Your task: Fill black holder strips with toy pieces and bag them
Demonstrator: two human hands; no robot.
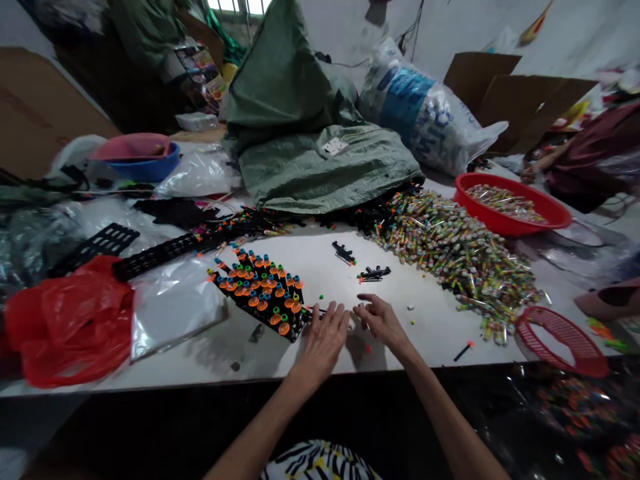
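Left hand (323, 340) lies with fingers spread wide just beside a black plastic rack (299, 319) of orange- and blue-capped pegs, placed close for easy reach. Right hand (383, 323) has fingertips (361, 308) drawn narrow, can't tell if they hold anything, near loose black parts (374, 273). White table (425, 333) keeps a heap of multicoloured tubes (450, 257) within reach on the right, a red plastic basin (510, 203) beyond it, then a green woven sack (320, 167) and a cardboard box (520, 100) by the wall.
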